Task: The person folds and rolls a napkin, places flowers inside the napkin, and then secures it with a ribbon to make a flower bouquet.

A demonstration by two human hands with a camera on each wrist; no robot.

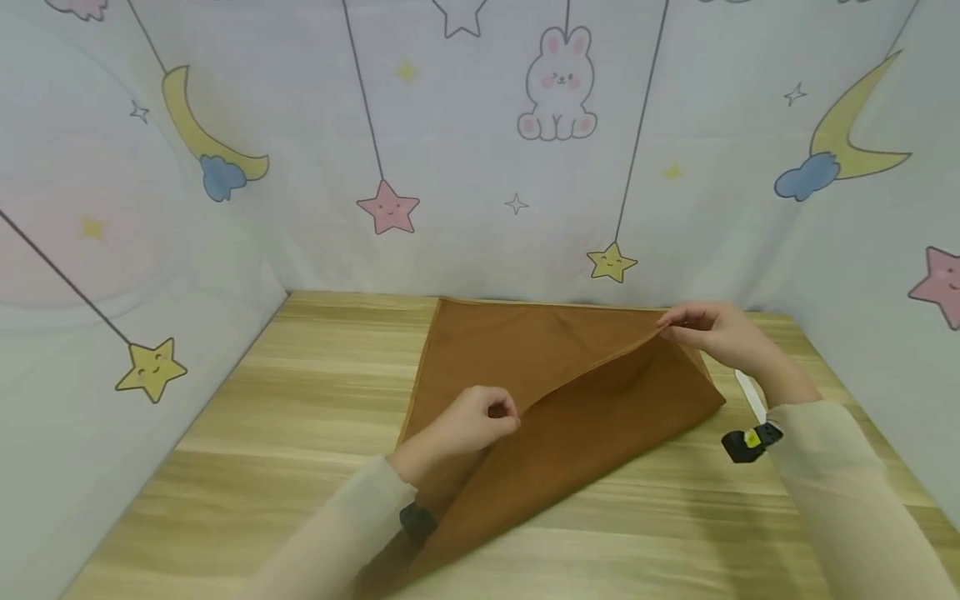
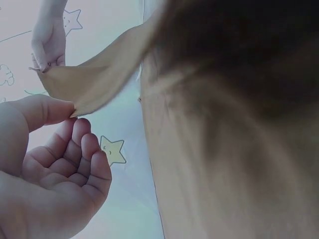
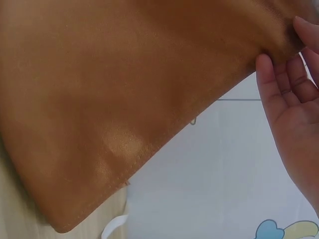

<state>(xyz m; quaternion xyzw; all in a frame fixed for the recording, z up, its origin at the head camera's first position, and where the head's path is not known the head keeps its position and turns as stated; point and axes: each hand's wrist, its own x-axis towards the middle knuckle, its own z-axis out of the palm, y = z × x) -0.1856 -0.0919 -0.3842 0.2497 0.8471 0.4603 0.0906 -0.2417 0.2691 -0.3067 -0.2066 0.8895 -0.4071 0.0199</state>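
Observation:
A brown cloth (image 1: 592, 442) lies across the wooden table with its near side lifted and folded back toward the far side. My left hand (image 1: 472, 421) pinches the raised edge near the middle of the cloth, thumb against fingertip, as the left wrist view shows. Farther right, my right hand (image 1: 708, 333) holds the same edge close to the cloth's far right, between thumb and fingers (image 3: 266, 74). Between the two hands the edge runs as a slightly sagging line. Part of the cloth's lower layer is hidden under the lifted part.
The wooden table (image 1: 300, 400) extends on both sides of the cloth. A pale curtain (image 1: 465, 150) printed with stars, moons and a rabbit stands behind and at both sides. A narrow white strip (image 1: 750, 396) shows beside the right wrist. Each wrist wears a black device.

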